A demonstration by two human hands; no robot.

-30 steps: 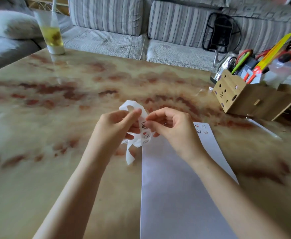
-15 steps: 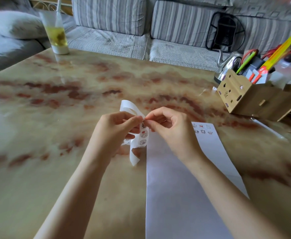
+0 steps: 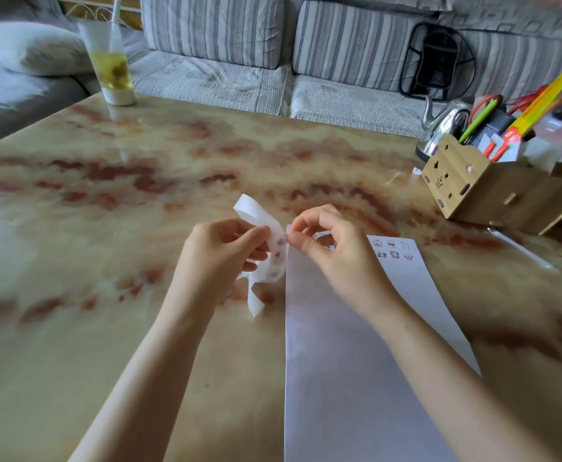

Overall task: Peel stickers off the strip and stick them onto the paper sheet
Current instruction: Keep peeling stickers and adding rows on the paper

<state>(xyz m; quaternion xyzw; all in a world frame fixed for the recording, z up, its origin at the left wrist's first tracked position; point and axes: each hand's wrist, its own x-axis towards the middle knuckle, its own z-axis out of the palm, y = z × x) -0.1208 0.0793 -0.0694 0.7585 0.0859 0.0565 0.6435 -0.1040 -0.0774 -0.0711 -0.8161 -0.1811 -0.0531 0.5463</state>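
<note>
In the head view, the left hand point(image 3: 226, 258) holds the curled sticker strip point(image 3: 256, 213) just left of the paper sheet point(image 3: 356, 378), at its far left corner, fingers curled round it. The right hand point(image 3: 334, 253), above that corner, pinches a sticker point(image 3: 282, 241) on the strip between thumb and forefinger. Several small stickers point(image 3: 393, 250) sit at the sheet's far right corner, and the sheet lies flat on the worktop point(image 3: 106, 235).

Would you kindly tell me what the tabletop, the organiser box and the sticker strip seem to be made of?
The beige, red-veined tabletop looks like polished marble or imitation stone: glossy reflections. The tan organiser box seems thin plywood: grain, cut-out holes. The curled white sticker strip looks like thin waxy backing paper, bending freely.
</note>
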